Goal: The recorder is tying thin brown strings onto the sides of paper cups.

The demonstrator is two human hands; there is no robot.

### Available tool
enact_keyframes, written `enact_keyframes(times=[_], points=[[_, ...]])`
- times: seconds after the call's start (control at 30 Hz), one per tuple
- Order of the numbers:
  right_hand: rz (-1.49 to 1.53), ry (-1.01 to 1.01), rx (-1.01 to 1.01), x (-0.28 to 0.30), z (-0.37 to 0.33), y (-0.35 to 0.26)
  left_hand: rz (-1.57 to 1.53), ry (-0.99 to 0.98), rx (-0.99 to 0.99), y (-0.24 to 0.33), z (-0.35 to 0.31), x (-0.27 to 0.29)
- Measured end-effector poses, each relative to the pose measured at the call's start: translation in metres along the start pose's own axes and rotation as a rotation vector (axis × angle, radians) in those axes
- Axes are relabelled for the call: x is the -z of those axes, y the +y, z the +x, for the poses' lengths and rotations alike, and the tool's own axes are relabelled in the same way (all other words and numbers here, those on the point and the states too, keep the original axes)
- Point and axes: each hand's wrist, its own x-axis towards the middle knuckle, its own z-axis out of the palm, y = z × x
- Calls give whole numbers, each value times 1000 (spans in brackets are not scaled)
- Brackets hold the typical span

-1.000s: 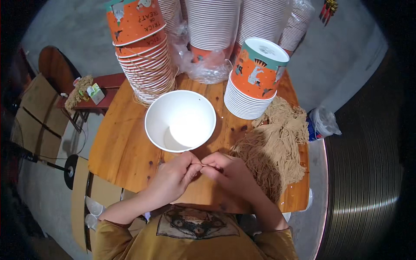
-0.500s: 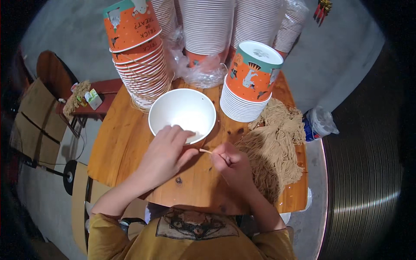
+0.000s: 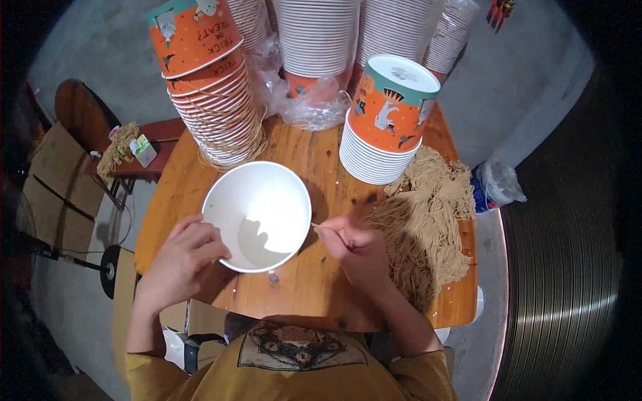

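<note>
A white-lined paper bucket [image 3: 271, 197] tilts on the wooden table with its mouth toward me. My left hand [image 3: 182, 259] grips its near-left rim, fingers bent over the edge. Just off the bucket's right side, my right hand [image 3: 356, 252] pinches a short end of tan string [image 3: 315, 228]. Whether that end touches the bucket wall or enters it, I cannot tell. To the right of this hand lies a loose heap of tan string [image 3: 431, 217], spread toward the table's right edge.
A tall stack of orange printed buckets [image 3: 207, 87] with string loops hanging around it stands at the back left. Another upside-down stack [image 3: 384, 120] is at the back right. Plastic-wrapped stacks [image 3: 317, 40] line the back. The wooden table [image 3: 294, 294] ends close to my body.
The bucket has moved left and nearer, tilting toward me. My left hand has gone from its near-right side to the near-left rim. The right hand still pinches the string, close to the bucket.
</note>
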Motion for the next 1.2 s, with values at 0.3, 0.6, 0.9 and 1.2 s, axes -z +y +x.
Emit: enact_keyframes(times=[0.3, 0.6, 0.9, 1.2], points=[[-222, -111, 54, -12, -8, -31, -630, 108, 131, 47, 34, -8], [-290, -131, 95, -11, -20, -34, -619, 49, 53, 58, 46, -35], [-194, -120, 135, -9, -16, -34, -676, -13, 4, 56, 49, -26], [-167, -155, 24, -5, -14, -35, -90, 279, -320, 55, 52, -39]])
